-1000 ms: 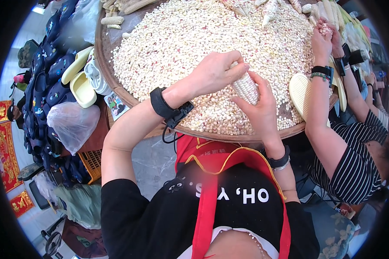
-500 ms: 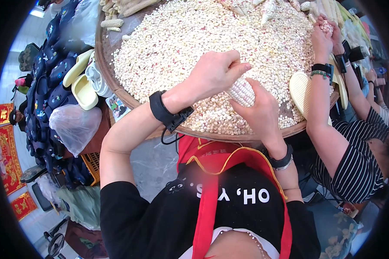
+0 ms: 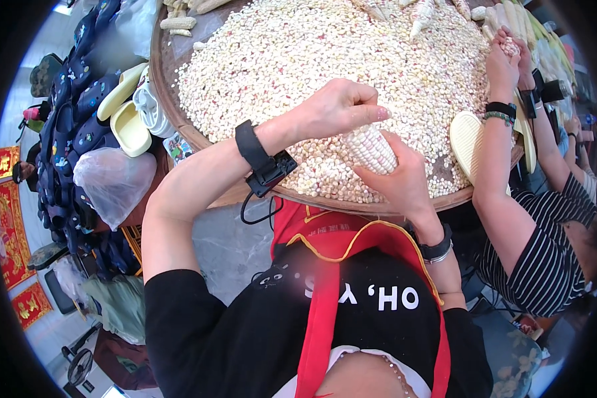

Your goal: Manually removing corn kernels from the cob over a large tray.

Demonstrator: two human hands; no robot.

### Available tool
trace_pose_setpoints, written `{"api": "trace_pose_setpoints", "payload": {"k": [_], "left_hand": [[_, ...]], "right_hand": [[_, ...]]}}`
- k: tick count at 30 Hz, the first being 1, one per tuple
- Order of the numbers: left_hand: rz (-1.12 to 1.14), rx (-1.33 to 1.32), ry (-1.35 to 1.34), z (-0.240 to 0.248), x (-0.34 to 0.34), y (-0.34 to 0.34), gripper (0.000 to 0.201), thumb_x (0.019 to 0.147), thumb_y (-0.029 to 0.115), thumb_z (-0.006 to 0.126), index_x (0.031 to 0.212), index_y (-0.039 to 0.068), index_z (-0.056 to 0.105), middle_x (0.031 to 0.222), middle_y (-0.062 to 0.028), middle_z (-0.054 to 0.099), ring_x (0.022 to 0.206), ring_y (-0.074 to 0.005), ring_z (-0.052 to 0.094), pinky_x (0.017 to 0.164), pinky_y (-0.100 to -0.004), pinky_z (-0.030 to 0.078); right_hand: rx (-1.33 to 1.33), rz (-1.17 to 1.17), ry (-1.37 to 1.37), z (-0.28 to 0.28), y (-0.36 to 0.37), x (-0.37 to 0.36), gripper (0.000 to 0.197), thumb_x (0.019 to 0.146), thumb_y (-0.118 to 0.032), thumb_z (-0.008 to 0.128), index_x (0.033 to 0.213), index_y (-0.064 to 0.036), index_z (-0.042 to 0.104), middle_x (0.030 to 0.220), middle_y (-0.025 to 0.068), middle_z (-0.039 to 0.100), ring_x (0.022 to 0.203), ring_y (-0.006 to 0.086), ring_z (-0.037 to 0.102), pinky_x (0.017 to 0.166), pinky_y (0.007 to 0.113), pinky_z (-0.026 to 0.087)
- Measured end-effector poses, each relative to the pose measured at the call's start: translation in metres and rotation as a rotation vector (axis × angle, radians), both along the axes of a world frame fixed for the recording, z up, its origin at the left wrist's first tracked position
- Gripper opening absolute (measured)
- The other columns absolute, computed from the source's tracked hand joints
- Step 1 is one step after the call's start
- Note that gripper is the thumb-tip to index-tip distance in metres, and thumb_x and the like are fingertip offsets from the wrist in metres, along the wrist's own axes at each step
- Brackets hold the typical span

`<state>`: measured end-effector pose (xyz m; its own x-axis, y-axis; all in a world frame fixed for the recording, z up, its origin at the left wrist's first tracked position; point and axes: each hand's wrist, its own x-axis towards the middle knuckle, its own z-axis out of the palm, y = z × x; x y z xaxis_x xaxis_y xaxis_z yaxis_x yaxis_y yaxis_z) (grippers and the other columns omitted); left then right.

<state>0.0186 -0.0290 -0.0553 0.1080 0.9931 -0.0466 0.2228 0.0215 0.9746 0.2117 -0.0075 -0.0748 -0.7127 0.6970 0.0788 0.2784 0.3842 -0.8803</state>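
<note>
One corn cob (image 3: 370, 149) sits in the grip of the right hand (image 3: 408, 178), best held firm so the curled left hand (image 3: 338, 109), its hold unclear, can thumb kernels (image 3: 381, 160) loose.

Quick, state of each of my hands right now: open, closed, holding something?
Left hand: curled closed above the whitish, elongated, kernel-covered corn cob; contact unclear.
Right hand: closed, holding that corn cob.

A thick, cream-white corn cob (image 3: 373, 151) slants above pale, red-flecked loose kernels (image 3: 278, 73). Tight rows cover its visible side.
</note>
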Motion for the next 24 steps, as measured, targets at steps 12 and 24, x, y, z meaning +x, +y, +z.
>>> {"api": "trace_pose_setpoints", "payload": {"k": [12, 24], "left_hand": [[-0.235, -0.206, 0.254, 0.012, -0.025, -0.003, 0.044, 0.079, 0.038, 0.070, 0.095, 0.000, 0.056, 0.072, -0.0087, 0.059, 0.071, -0.0125, 0.052, 0.064, -0.0304, 0.041], [-0.219, 0.145, 0.737, 0.014, -0.016, -0.024, 0.043, 0.073, 0.029, 0.074, 0.103, 0.004, 0.056, 0.072, -0.0188, 0.059, 0.072, -0.0346, 0.061, 0.061, -0.0418, 0.045]], "right_hand": [[0.920, -0.060, -0.186, 0.000, 0.029, -0.001, 0.053, 0.061, -0.019, 0.075, 0.111, -0.0135, 0.058, 0.088, 0.0028, 0.058, 0.075, 0.0208, 0.058, 0.060, 0.034, 0.046], [0.039, 0.190, -0.380, 0.005, 0.031, 0.022, 0.061, 0.069, -0.026, 0.076, 0.122, -0.0084, 0.051, 0.098, 0.0113, 0.061, 0.087, 0.0297, 0.061, 0.078, 0.036, 0.048]]}}
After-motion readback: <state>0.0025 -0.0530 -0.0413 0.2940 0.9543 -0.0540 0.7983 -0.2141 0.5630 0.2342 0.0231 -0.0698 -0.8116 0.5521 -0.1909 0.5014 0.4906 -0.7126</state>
